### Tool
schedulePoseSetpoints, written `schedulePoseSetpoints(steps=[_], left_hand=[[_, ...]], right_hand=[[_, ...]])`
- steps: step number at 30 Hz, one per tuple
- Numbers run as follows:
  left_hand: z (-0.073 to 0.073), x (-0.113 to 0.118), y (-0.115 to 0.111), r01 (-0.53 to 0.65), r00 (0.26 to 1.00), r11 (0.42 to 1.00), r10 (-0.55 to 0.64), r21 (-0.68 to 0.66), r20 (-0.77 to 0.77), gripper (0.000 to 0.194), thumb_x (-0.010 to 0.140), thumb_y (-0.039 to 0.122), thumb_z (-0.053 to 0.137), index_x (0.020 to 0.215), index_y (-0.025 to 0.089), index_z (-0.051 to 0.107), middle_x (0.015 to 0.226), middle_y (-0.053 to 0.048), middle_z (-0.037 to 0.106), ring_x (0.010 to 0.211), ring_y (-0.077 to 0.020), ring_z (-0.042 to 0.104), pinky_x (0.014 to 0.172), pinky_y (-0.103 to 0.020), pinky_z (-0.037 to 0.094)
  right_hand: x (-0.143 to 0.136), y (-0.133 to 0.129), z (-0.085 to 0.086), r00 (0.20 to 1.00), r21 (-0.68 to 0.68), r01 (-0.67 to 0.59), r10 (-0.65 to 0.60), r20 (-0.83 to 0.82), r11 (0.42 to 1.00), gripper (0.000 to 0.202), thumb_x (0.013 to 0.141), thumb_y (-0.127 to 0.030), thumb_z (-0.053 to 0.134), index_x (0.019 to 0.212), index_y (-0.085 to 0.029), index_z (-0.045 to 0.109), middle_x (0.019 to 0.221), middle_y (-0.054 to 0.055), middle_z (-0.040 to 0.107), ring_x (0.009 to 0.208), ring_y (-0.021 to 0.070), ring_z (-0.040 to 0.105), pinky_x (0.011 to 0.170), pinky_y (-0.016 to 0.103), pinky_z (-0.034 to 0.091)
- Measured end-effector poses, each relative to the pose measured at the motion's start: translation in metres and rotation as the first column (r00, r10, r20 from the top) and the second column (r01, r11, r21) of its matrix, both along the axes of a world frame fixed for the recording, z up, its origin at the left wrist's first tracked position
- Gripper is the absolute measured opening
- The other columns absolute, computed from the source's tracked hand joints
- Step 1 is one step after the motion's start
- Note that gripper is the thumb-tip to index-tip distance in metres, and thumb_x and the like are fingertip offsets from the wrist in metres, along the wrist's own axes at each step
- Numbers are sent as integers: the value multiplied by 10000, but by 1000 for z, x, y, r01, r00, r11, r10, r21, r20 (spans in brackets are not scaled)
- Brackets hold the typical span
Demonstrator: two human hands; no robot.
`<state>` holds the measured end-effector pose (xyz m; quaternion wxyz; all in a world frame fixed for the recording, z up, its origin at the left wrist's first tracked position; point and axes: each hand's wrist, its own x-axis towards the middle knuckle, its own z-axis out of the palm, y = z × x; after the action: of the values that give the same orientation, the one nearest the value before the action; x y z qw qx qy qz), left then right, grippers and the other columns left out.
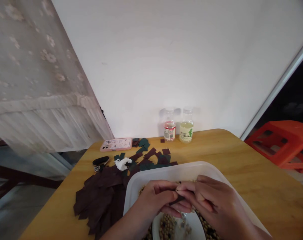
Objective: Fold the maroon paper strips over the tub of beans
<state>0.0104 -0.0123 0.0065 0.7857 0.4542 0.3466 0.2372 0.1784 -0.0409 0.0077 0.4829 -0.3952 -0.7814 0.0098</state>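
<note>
Over a white plastic tub (127, 193) with rounded corners, the left hand (154, 196) grips a small, dark, flat piece (177, 200) between thumb and curled fingers, while the right hand (214, 196) has its fingertips pinched together at that piece's end, whatever lies between them too small to tell. Beneath them in the tub, a smooth, round white bowl (196, 227) holds pale, rounded grains (166, 224) flecked with dark ones. Left of the tub, thin, matt, straight-edged brown sheets (101, 191) overlap in a heap on the wood-grained worktop (264, 186), near a crumpled white tissue (122, 164).
</note>
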Motion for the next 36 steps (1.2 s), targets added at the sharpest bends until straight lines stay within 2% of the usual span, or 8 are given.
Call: schedulePoseSetpoints(steps=[5,10,15,21,26,29,33,36], left_hand=[[1,1,0,-63,998,998,63,-21,-9,217,708,265,615,851,116,683,758,-95,708,683,-152,671,561,-167,488],[0,1,0,-36,999,999,36,-1,-14,212,708,252,607,839,104,683,746,-104,706,698,-164,672,566,-172,484],[-3,1,1,-100,995,995,100,-30,-4,219,701,276,631,845,120,684,758,-97,710,687,-174,677,542,-176,485],[-2,0,2,-53,999,998,52,-31,-9,216,691,270,639,831,111,683,733,-88,706,678,-164,672,549,-176,480],[-3,0,3,-123,992,992,122,-39,-21,234,663,281,655,823,112,675,680,-76,698,601,-149,660,512,-172,461],[-3,0,4,-120,993,992,119,-42,-27,253,639,302,669,806,113,671,654,-69,692,580,-145,652,513,-179,457],[-4,1,6,-125,991,992,124,-26,-47,321,578,350,704,788,110,660,606,-54,671,533,-140,633,491,-185,444],[-5,2,7,-161,984,987,162,9,-69,330,557,370,707,752,110,647,583,-49,657,512,-141,620,492,-201,446]], right_hand=[[0,1,0,998,-35,55,-56,-39,998,380,814,-115,531,520,-208,308,461,-47,456,442,86,488,419,172,383],[-1,0,0,999,-2,1,-1,-37,1000,390,799,-81,543,520,-206,301,424,-66,415,416,73,454,415,156,386],[1,0,-1,996,-26,46,-47,-69,999,392,814,-99,535,520,-208,299,468,-45,477,451,82,490,424,171,398],[0,-1,1,1000,-10,12,-12,15,1000,293,816,-104,528,573,-210,404,414,-69,370,398,85,422,396,174,363],[3,-1,-1,994,-52,27,-32,-103,998,400,818,-100,534,537,-207,270,495,-44,496,461,84,511,445,181,390],[3,-1,-1,996,-52,-11,6,-90,999,408,810,-80,537,543,-206,255,507,-44,533,465,82,525,439,179,389],[2,0,1,995,-40,30,-34,-95,999,410,810,-87,539,534,-206,259,475,-47,491,450,86,511,423,183,376],[2,0,2,999,-2,27,-28,-29,1000,376,813,-85,522,525,-209,316,437,-56,421,405,82,449,396,185,354]])
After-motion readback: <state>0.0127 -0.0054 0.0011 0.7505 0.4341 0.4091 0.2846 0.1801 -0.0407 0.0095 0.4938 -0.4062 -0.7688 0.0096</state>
